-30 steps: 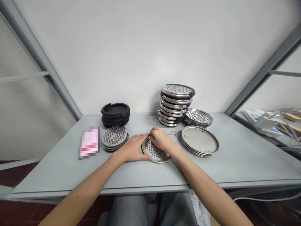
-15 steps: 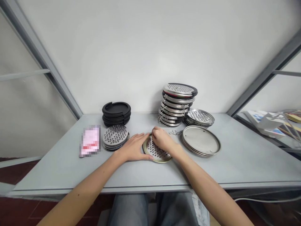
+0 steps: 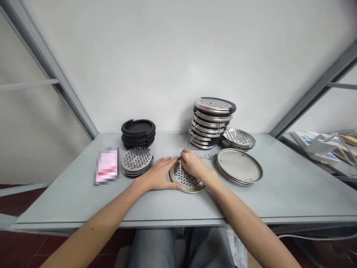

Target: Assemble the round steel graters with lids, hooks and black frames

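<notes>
Grey metal table [image 3: 292,197] stands against a white wall, and a perforated steel grater disc [image 3: 187,181] with a brass-toned rim lies flat near its front edge. Left hand [image 3: 158,174] sits open, fingers [image 3: 170,160] spread against the disc's rim; right hand [image 3: 193,164] curls over the far rim, seeming to pinch it. Thin, stiff and light, the disc looks slippery, best taken by its rim. Black rings [image 3: 138,128] sit left of it, plain steel discs [image 3: 238,167] right.

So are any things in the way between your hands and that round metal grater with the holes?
No, nothing visible stands in the way. Your left hand touches the rim of the round metal grater, and your right hand lies on top of it.
</notes>
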Tool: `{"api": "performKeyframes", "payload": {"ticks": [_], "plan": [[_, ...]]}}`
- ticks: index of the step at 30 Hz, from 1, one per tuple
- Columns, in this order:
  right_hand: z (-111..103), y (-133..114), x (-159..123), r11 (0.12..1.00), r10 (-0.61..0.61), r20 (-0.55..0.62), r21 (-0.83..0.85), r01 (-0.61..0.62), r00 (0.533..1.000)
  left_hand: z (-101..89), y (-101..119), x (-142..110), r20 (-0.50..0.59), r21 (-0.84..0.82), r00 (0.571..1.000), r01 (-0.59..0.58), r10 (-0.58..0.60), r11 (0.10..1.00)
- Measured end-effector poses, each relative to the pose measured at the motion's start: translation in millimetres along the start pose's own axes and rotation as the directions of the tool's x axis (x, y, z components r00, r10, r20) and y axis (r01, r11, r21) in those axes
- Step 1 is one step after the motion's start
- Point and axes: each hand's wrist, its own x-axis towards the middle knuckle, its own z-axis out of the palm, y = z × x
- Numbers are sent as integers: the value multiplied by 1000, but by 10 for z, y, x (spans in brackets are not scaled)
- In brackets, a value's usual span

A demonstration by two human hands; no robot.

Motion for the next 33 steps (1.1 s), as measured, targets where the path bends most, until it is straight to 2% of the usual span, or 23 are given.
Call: {"api": "performKeyframes", "payload": {"ticks": [20,26,33], "plan": [[8,57,13,1000,18,-27,-8,-18,999,23,-31,-4,21,-31,1000,-16,17,999],[20,176,24,1000,2,-99,30,1,995,26,-30,-6,-2,-20,1000,-8,8,1000],[68,207,21,996,66,-117,61,-59,991,25,-30,-1,2,-5,1000,-11,11,1000]]}}
